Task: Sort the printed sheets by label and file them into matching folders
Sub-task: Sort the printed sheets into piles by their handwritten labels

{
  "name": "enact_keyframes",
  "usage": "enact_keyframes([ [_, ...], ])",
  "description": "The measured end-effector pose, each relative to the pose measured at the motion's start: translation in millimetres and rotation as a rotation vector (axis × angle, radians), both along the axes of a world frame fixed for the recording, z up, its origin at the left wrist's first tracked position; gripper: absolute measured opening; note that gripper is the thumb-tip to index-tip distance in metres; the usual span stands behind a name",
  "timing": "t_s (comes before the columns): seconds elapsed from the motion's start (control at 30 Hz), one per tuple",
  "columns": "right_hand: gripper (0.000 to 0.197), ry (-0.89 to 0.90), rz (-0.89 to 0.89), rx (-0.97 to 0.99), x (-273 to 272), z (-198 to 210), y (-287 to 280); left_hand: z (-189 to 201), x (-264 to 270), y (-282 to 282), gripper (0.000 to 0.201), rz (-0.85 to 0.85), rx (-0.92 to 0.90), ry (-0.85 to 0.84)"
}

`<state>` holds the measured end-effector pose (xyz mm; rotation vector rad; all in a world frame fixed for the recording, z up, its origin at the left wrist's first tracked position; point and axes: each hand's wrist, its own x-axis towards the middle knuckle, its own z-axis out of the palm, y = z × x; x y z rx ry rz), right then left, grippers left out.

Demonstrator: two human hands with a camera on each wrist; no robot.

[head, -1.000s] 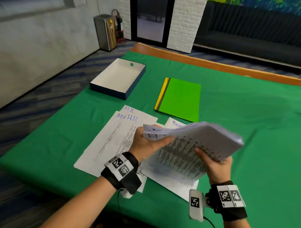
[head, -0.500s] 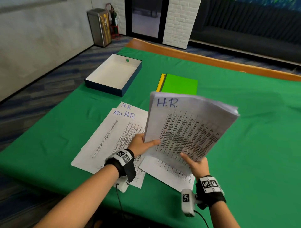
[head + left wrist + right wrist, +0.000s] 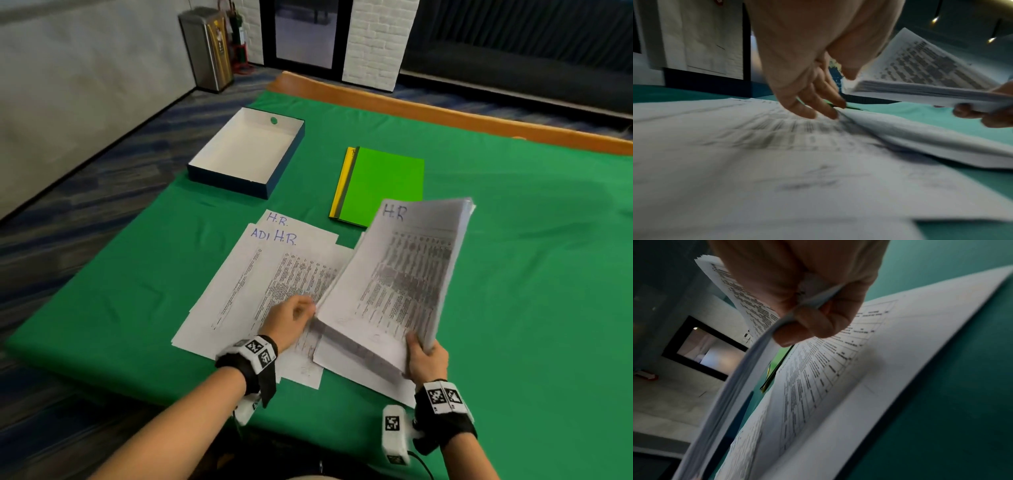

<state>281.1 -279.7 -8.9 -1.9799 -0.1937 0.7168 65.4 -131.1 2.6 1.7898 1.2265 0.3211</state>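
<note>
A thick stack of printed sheets (image 3: 397, 284) is clamped at its near corner by the right hand (image 3: 426, 358), with the thumb on top and the fingers curled beneath, as the right wrist view confirms. Half a second earlier the same stack was steadied by both hands and held up nearly upright; it has since been tilted down and to the right, and the left hand (image 3: 291, 320) has been let go of it. That hand is now lowered, its fingers loosely extended and parted, the fingertips (image 3: 818, 113) touching the spread sheets (image 3: 260, 284) that lie on the green cloth (image 3: 531, 274) just left of the grip; nothing is pinched by it. The top sheet of the held stack is marked "H.R." in handwriting, and the spread sheets to the left of the grip carry "H.R." and "ADI" headings, so a matching pile is probably being sought for this sheet. Beyond the grip, partly hidden by the far edge of the stack, the green folder (image 3: 383, 185) lies shut on top of a yellow folder (image 3: 340, 185). Farther left of the folders an open box (image 3: 209, 168) stands. Sorting appears to be still under way, and no sheet has yet been filed.
</note>
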Motion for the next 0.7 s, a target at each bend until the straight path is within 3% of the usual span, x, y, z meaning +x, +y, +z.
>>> enact_keyframes([
  [0.17, 0.023, 0.005, -0.049, -0.092, -5.1, -9.3, -22.8, -16.9, -76.0, 34.1, 0.082, 0.345, 0.113, 0.267],
  [0.33, 0.035, -0.032, -0.074, -0.114, -18.7, -11.3, -35.1, -17.0, -97.6, 44.1, 0.108, 0.242, 0.080, 0.380],
  [0.5, 0.038, -0.027, -0.115, -0.100, -33.6, -10.1, -32.0, -16.2, -88.3, 44.6, 0.088, 0.214, 0.012, 0.338],
  [0.57, 0.039, -0.017, -0.115, -0.094, -39.0, -7.1, -29.9, -11.7, -88.7, 50.2, 0.065, 0.161, -0.025, 0.337],
  [0.63, 0.040, -0.025, -0.109, -0.092, -42.5, -4.4, -27.3, 5.7, -86.7, 60.6, 0.036, 0.149, 0.059, 0.280],
  [0.7, 0.041, -0.038, -0.101, -0.097, -45.3, 1.1, -23.9, 38.3, -80.4, 73.4, 0.023, 0.224, 0.178, 0.135],
])
